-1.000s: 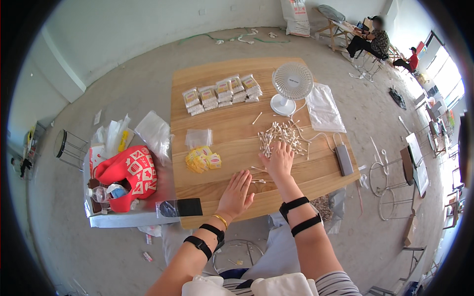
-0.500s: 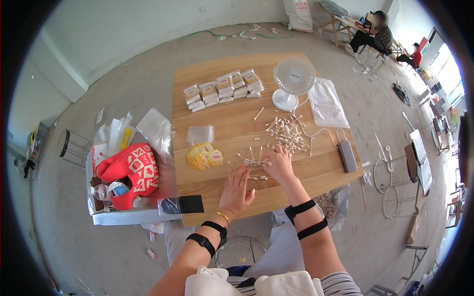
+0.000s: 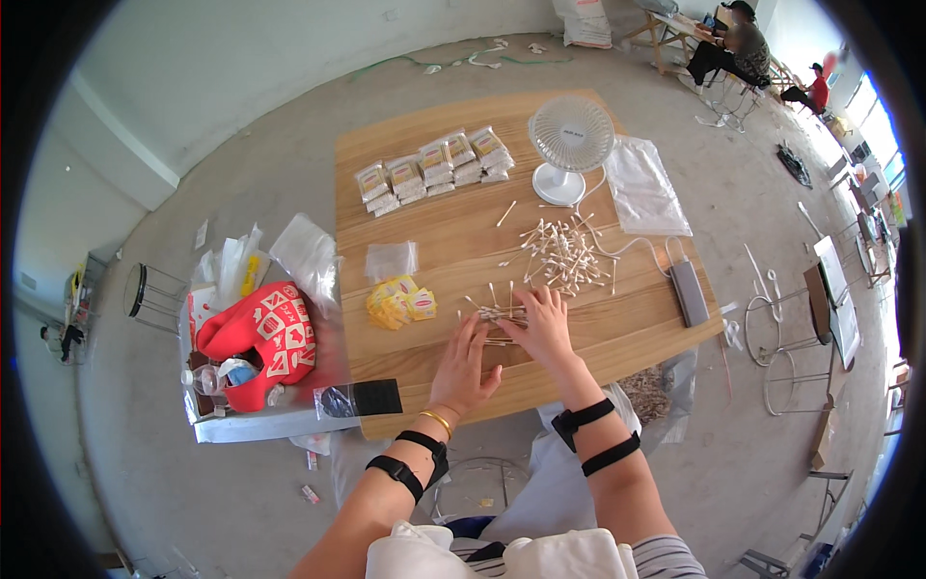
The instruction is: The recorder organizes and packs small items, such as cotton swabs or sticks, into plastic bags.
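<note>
Head view, as I see it from the room:

Item: left hand [image 3: 463, 372], palm down, gold-coloured bangle at the wrist, fingers extended and thumb apart. It is open, its fingertips at the near left side of a small bunch of white-tipped cotton swabs [image 3: 495, 314]. It has barely moved in the last second.

Item: right hand [image 3: 542, 331], fingers bent over the bunch's right end, thumb toward the left hand. Whether it grips any swab I cannot tell. A second ago it lay on the far pile; half a second ago it was already at the bunch.

Item: that bunch, between the hands near the table's near edge, sticks pointing several ways. A second ago only a few swabs lay there.

Item: loose heap of white-tipped cotton swabs [image 3: 567, 259], farther right, now uncovered and apart from both hands.

Unchanged on the light-brown wooden table [image 3: 424, 372]: small yellow-and-white printed cards [image 3: 397, 303], left of the hands; flat clear plastic bags [image 3: 391, 261], just beyond the cards; filled clear packets with yellow labels [image 3: 434, 169], stacked in a row at far left; white round desk fan [image 3: 571, 135], far right; grey oblong power bank [image 3: 689, 292], right edge.
</note>
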The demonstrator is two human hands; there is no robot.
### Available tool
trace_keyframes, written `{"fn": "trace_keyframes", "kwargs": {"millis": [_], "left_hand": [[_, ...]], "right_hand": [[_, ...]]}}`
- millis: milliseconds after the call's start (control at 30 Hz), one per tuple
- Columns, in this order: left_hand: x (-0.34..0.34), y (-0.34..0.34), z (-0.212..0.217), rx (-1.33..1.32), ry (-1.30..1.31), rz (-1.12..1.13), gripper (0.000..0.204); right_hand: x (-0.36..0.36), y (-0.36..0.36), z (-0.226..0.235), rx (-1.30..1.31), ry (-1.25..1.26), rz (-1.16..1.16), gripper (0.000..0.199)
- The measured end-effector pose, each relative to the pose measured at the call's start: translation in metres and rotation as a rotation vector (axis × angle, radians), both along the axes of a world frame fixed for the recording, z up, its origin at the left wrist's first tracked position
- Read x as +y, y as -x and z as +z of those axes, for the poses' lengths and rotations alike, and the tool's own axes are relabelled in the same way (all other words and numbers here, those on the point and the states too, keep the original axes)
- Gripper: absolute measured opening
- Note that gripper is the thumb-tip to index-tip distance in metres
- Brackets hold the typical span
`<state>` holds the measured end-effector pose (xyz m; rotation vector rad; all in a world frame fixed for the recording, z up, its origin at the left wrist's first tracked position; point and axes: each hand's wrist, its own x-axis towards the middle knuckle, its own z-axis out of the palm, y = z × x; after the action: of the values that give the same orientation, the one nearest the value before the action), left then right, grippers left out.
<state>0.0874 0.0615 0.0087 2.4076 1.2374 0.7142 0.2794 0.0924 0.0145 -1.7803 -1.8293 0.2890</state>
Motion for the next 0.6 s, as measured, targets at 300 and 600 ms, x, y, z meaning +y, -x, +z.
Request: {"fn": "trace_keyframes", "kwargs": {"millis": [300, 600], "left_hand": [[-0.002, 0.001, -0.001, -0.078, 0.046, -0.008, 0.081], [-0.001, 0.001, 0.004, 0.006, -0.014, 0.146, 0.075]], "right_hand": [[0.008, 0.028, -0.003, -0.061, -0.036, 0.165, 0.05], [0.014, 0.024, -0.01, 0.121, -0.126, 0.152, 0.02]]}}
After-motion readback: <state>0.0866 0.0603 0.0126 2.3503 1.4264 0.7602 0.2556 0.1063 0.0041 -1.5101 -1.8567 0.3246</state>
